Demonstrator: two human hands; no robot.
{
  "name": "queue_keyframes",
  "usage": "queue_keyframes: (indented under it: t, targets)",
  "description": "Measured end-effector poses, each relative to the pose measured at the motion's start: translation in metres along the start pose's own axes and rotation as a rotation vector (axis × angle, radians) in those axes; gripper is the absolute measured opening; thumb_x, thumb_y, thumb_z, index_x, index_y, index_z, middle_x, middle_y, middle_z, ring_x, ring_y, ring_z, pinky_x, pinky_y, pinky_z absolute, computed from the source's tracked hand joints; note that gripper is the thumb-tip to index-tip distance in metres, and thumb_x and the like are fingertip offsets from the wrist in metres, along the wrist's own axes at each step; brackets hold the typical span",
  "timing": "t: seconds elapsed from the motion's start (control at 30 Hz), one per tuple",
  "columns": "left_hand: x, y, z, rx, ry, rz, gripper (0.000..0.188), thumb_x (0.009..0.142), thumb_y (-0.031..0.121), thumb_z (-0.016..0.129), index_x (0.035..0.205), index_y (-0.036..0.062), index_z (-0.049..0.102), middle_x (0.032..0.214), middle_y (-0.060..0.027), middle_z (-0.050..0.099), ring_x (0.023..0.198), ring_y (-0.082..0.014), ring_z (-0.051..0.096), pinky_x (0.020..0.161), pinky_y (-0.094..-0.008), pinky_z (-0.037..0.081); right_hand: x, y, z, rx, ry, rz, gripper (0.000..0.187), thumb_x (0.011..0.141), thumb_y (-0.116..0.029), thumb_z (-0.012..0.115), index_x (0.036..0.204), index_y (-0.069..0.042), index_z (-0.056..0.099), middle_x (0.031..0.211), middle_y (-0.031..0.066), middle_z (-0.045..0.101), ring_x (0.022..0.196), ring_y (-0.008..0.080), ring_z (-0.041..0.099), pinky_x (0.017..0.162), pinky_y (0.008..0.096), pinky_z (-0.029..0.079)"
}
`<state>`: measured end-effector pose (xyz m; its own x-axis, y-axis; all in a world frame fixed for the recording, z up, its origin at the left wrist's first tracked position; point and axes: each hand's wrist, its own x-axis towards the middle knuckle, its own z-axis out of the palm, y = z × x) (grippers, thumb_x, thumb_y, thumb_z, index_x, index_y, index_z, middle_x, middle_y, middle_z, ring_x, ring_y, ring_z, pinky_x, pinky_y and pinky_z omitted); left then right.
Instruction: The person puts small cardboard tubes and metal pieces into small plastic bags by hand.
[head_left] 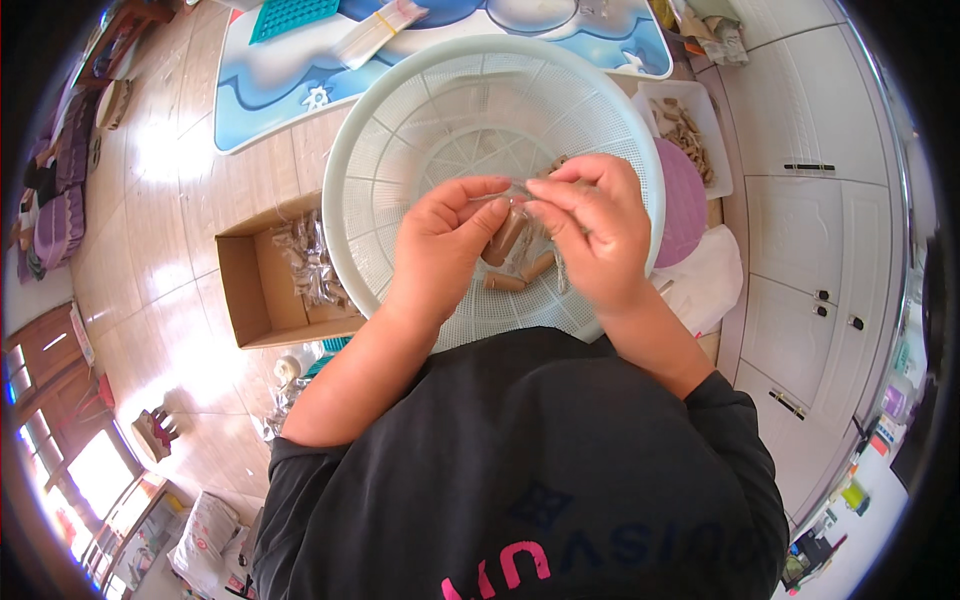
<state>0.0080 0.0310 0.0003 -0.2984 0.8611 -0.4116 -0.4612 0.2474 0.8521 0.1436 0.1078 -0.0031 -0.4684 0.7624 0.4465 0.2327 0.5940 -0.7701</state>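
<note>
Over a large pale green mesh basket [345, 175], both my hands pinch the top of a small clear plastic bag [518, 190]. A brown cylinder [504, 240] hangs below my fingers, seemingly inside the bag. My left hand [435, 235] is closed, thumb and forefinger at the bag's left side. Fingers bent, my right hand [605, 225] grips its right side. Beneath them in the basket lie loose brown cylinders [505, 283] and some clear plastic. More brown pieces are partly hidden behind my right hand.
Left of the basket sits a cardboard box [250, 290] holding several clear-wrapped pieces [300, 255]. At right stand a white bin [722, 160] of brown pieces, a purple disc [680, 205] and white cabinets [800, 220]. A low blue table [280, 110] bears a teal tray [290, 18] and clear bags [380, 32].
</note>
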Motion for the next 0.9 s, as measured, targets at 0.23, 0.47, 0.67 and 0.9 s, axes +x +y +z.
queue_keyframes:
  t: [0.23, 0.47, 0.67, 0.9]
  targets:
    - [-0.003, -0.005, 0.001, 0.011, -0.041, 0.005, 0.017, 0.085, 0.006, 0.057, 0.099, -0.0017, 0.061, 0.087, -0.0048, 0.064, 0.076, -0.0077, 0.057, 0.067, -0.0195, 0.045, 0.003, 0.009, 0.025, -0.018, 0.009, -0.061, 0.009, 0.065, -0.007, 0.069, 0.072, -0.006, 0.062, 0.073, 0.0053, 0.054, 0.07, 0.0239, 0.051, 0.063, 0.0316, 0.039]
    - [-0.006, -0.005, 0.004, 0.114, -0.017, -0.019, 0.016, 0.086, 0.006, 0.055, 0.098, -0.0024, 0.061, 0.091, -0.0077, 0.065, 0.078, -0.009, 0.058, 0.071, -0.0205, 0.046, 0.009, 0.018, 0.017, 0.722, 0.347, 0.587, 0.01, 0.084, -0.013, 0.056, 0.078, -0.006, 0.058, 0.075, 0.003, 0.057, 0.069, 0.0129, 0.051, 0.062, 0.0246, 0.04]
    - [-0.003, 0.002, -0.005, 0.006, 0.04, 0.035, 0.013, 0.087, 0.007, 0.053, 0.096, -0.0023, 0.056, 0.092, -0.011, 0.065, 0.077, -0.0111, 0.06, 0.067, -0.0214, 0.047, 0.002, 0.036, -0.014, 0.968, 0.173, 0.726, 0.02, 0.09, -0.022, 0.051, 0.084, -0.004, 0.059, 0.073, -0.0015, 0.053, 0.059, 0.0031, 0.042, 0.055, 0.0181, 0.036]
    - [-0.002, -0.001, -0.007, 0.006, 0.015, 0.09, 0.012, 0.087, 0.006, 0.053, 0.095, -0.0021, 0.054, 0.092, -0.0134, 0.064, 0.077, -0.0112, 0.06, 0.066, -0.0215, 0.047, -0.015, 0.005, 0.007, 0.682, -0.129, 0.705, 0.016, 0.086, -0.013, 0.057, 0.094, 0.001, 0.061, 0.081, 0.0026, 0.061, 0.064, 0.0038, 0.053, 0.057, 0.0165, 0.042]
